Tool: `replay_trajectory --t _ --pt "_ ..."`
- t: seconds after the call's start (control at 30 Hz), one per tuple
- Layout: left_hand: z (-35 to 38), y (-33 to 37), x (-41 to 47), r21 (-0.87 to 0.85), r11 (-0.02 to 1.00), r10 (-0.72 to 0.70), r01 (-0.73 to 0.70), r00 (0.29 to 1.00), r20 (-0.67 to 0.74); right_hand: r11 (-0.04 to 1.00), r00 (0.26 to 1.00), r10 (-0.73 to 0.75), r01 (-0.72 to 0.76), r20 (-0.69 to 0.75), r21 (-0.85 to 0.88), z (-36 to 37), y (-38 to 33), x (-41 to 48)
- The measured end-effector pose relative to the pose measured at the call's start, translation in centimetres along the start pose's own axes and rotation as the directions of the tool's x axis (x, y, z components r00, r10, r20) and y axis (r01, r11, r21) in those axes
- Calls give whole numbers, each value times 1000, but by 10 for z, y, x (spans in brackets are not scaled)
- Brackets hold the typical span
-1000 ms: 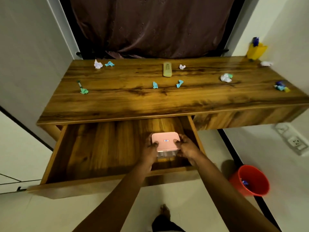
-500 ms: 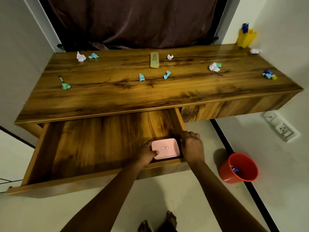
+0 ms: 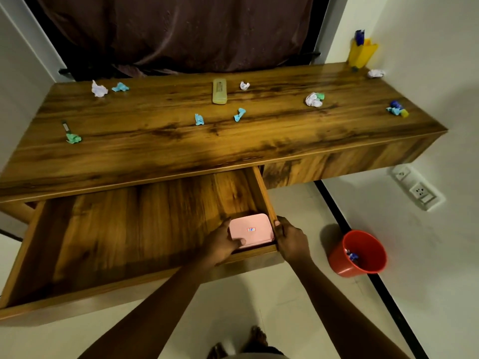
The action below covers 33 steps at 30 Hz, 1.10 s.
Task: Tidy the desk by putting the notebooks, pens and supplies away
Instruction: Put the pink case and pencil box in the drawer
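Observation:
A pink box (image 3: pixel 252 229) lies flat in the front right corner of the open wooden drawer (image 3: pixel 116 242). My left hand (image 3: pixel 220 244) rests on its left edge, thumb on the lid. My right hand (image 3: pixel 291 239) grips the drawer's right side wall beside the box. On the desk top (image 3: pixel 233 141) lie a yellow-green case (image 3: pixel 219 91), a pen (image 3: pixel 65 126) at the left, and several crumpled paper bits, white and teal. A yellow holder (image 3: pixel 361 54) with a blue item stands at the far right corner.
A red bin (image 3: pixel 359 253) with scraps inside stands on the floor right of the drawer. A wall socket (image 3: pixel 421 191) is on the right wall. A dark curtain (image 3: pixel 176 32) hangs behind the desk. My feet show at the bottom edge.
The pink box went down from held above the drawer to lying in its front right corner. My right hand left the box and moved onto the drawer's side wall.

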<state>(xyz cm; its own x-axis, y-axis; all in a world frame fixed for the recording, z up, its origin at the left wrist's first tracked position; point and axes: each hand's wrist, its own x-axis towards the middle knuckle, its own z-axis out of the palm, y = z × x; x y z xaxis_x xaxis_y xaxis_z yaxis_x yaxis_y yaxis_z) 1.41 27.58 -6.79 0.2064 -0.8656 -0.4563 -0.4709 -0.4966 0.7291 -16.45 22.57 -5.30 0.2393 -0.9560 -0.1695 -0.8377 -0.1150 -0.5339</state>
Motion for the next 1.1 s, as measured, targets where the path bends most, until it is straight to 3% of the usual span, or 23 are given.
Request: replay_trajectory --t 0.13,0.27,0.43,0.53,0.7,0.87,0.93,1.03,1.1 --pt "0 2 -4 -49 999 -16 17 1000 15 1000 999 5 -5 46 8 0 4 2" --pt "-3 18 -2 47 997 -45 55 982 -185 996 996 -25 17 90 88 -8 12 14" --pt "-12 89 34 53 972 236 -231 918 -318 970 994 -77 92 -76 224 -50 25 68" --pt "-12 142 80 41 964 255 -263 869 -425 967 989 -115 133 -92 218 -82 41 118" --pt "-19 198 157 -17 980 156 -199 813 -560 939 965 -226 252 -130 233 -126 45 213" --pt "-62 217 209 -265 939 -30 -219 717 -697 886 928 -371 347 22 308 -142 -14 317" --pt "-87 224 225 -437 872 -163 -223 709 -686 878 915 -398 358 66 318 -136 -52 363" --pt "-129 234 261 -743 652 -436 -152 725 -532 882 914 -380 311 142 354 -121 -110 434" --pt "-153 230 284 -828 552 -514 -97 742 -430 888 913 -349 250 211 387 -106 -139 470"
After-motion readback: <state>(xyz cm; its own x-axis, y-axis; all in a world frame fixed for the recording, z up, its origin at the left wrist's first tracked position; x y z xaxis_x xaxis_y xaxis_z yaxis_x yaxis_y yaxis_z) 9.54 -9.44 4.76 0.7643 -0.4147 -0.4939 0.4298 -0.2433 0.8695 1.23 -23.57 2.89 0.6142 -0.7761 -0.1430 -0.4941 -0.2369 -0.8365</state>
